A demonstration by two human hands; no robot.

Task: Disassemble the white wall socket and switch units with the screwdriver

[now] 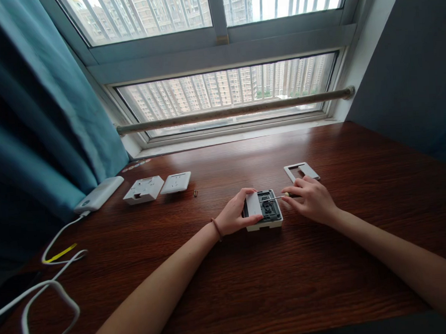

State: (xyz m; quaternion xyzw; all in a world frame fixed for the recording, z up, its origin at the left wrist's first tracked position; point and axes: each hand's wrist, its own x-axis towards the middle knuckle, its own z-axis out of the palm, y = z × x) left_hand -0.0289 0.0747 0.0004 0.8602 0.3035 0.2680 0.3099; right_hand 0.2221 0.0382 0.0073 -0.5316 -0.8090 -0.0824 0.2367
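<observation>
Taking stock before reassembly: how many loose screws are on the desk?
1: a screw just right of the white panel. Others may be hidden under the switch unit.

A dark reddish wooden table (253, 296) fills the lower half. At 12 o'clock a wide window (226, 93) with white frames lets in flat daylight, and pale high-rise blocks (188, 93) show through its bars. A worn rail (234, 111) runs across the lower pane. A teal curtain (34, 113) hangs at 9 o'clock, a grey-blue wall (413, 64) at 3 o'clock.
</observation>
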